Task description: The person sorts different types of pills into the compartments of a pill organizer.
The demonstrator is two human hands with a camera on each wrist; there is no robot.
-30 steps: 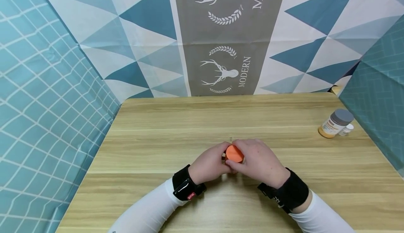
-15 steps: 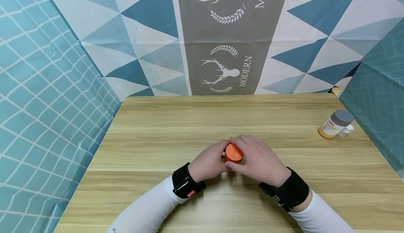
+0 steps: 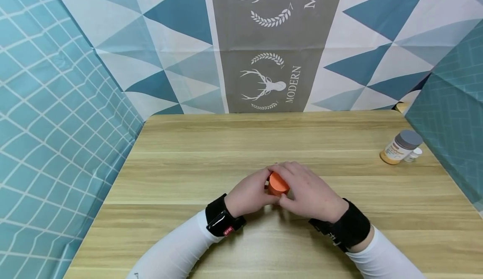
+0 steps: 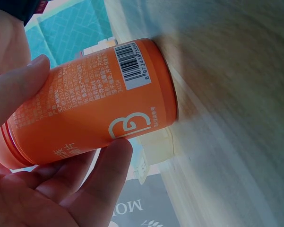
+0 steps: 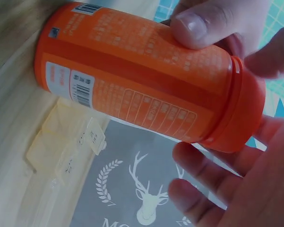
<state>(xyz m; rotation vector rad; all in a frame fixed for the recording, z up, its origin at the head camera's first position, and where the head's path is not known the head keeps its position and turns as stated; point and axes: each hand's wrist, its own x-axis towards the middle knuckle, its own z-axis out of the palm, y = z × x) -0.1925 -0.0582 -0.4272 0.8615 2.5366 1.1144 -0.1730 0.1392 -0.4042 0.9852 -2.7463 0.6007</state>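
Observation:
An orange bottle (image 4: 92, 106) with white print and a barcode stands with its base at the table, as both wrist views show. My left hand (image 3: 247, 195) grips its body, thumb on one side and fingers on the other. At the top, my right hand (image 3: 311, 189) curls its thumb and fingers around the orange cap (image 5: 248, 111). The cap still sits on the bottle. Behind the bottle lies a translucent yellow pill box (image 5: 61, 139) with its lids raised; hands and bottle hide it in the head view.
A jar with a grey lid (image 3: 401, 147) stands at the right of the wooden table (image 3: 188, 144), beside a small white bottle (image 3: 413, 155). Patterned cloths hang at the back, left and right of the table.
My right thumb has shifted to the right along the near side of the cap, and the right fingers have turned slightly over it. My left hand keeps its grip on the bottle.

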